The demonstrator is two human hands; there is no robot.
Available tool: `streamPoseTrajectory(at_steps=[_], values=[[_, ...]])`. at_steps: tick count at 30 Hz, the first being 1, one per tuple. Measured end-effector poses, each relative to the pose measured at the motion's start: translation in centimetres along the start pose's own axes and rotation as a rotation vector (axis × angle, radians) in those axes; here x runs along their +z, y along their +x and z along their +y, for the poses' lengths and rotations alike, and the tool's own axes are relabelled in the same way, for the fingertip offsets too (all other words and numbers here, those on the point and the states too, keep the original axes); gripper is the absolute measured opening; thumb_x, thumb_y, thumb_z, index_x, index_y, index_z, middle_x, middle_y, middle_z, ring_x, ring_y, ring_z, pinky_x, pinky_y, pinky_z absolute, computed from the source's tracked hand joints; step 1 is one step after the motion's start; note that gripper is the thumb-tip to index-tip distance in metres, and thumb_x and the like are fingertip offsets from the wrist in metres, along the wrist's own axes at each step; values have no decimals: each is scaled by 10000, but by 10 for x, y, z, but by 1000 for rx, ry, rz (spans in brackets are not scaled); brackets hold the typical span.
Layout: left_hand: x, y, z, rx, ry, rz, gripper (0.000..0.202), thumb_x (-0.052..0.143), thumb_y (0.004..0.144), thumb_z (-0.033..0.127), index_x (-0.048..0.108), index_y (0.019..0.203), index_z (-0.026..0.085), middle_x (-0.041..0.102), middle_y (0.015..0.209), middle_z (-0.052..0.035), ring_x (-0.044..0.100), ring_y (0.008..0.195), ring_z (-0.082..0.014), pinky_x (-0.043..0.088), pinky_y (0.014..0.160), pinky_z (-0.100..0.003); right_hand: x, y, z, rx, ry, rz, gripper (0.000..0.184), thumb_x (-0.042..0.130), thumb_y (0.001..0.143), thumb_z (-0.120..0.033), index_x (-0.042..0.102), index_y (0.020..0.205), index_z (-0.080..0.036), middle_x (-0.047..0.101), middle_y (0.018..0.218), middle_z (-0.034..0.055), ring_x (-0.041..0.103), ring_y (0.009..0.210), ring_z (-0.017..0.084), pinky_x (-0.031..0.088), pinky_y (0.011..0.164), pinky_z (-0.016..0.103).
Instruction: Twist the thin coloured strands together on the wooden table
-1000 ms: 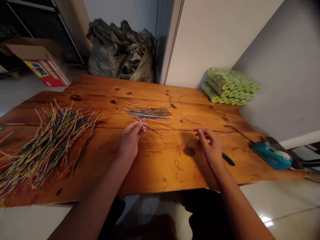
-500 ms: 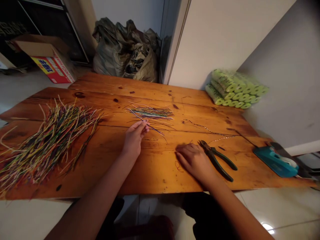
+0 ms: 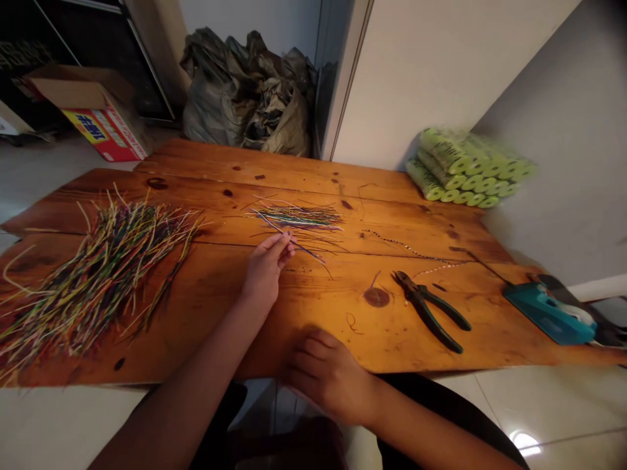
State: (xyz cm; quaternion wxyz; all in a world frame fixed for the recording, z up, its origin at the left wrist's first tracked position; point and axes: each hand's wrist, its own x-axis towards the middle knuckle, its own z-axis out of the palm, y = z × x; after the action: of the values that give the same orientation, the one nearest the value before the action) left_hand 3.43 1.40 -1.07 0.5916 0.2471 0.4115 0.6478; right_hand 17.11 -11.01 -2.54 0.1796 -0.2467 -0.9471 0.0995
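Cardboard box (image 3: 95, 114) and plastic sack (image 3: 245, 98) sit behind wires (image 3: 298, 219).

Left hand (image 3: 266, 273) pinches thin purple strand (image 3: 304, 249) over wooden table (image 3: 313, 313), just near small bundle of multicoloured wire strands (image 3: 298, 217) at table's far middle. Right hand (image 3: 328, 375) rests curled at near table edge, holding nothing visible. Large loose pile of coloured strands (image 3: 98, 281) on left. Green-handled pliers (image 3: 428, 310) lie right, beside beaded strand (image 3: 411, 251). Teal tape dispenser (image 3: 548, 314) at right edge. Plastic-wrapped green rolls (image 3: 470, 168) far right; grey sack (image 3: 247, 94) and cardboard box (image 3: 95, 114) beyond table.
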Motion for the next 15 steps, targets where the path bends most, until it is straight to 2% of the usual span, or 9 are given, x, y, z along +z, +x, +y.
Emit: streamPoseTrajectory(at_steps=[3, 5, 7, 10, 12, 15], values=[[0, -1, -1, -8, 14, -19, 178, 707, 609, 274, 653, 717, 142, 609, 696, 18, 526, 579, -31, 437, 599, -144, 3, -2, -4, -33, 64, 43, 174, 470, 859, -176, 629, 901, -233, 663, 762, 18, 560, 746, 156, 427, 732, 319], [2, -2, -1, -3, 33, -50, 174, 687, 629, 264, 645, 743, 139, 612, 689, 18, 526, 574, -31, 434, 598, -146, -4, -2, -5, 21, 184, 117, 144, 489, 850, -199, 628, 876, -223, 644, 695, 17, 555, 686, 159, 439, 665, 317], [5, -4, -2, 24, 79, -63, 235, 674, 642, 250, 626, 844, 142, 626, 679, 17, 535, 568, -41, 435, 600, -161, -18, 2, 1, 181, 349, 286, 97, 524, 830, -213, 619, 852, -219, 635, 686, 22, 559, 670, 163, 445, 626, 314], [11, -8, -3, 130, 184, -38, 458, 672, 650, 238, 518, 1077, 178, 645, 648, 24, 571, 568, -79, 449, 610, -207, -41, 10, 25, 579, 547, 743, 47, 558, 806, -218, 597, 795, -242, 630, 735, 12, 570, 701, 158, 451, 664, 317], [14, -11, -4, 188, 254, -59, 513, 673, 653, 228, 458, 1117, 208, 638, 610, 37, 590, 566, -103, 454, 609, -231, -50, 18, 46, 824, 682, 962, 27, 597, 776, -265, 598, 780, -238, 616, 767, 4, 560, 708, 149, 453, 687, 310], [17, -17, -6, 191, 337, -163, 420, 677, 644, 198, 447, 995, 222, 616, 555, 54, 598, 544, -112, 449, 598, -238, -48, 28, 72, 928, 910, 1050, 102, 643, 722, -305, 604, 755, -217, 605, 777, -1, 551, 727, 138, 451, 687, 282]])
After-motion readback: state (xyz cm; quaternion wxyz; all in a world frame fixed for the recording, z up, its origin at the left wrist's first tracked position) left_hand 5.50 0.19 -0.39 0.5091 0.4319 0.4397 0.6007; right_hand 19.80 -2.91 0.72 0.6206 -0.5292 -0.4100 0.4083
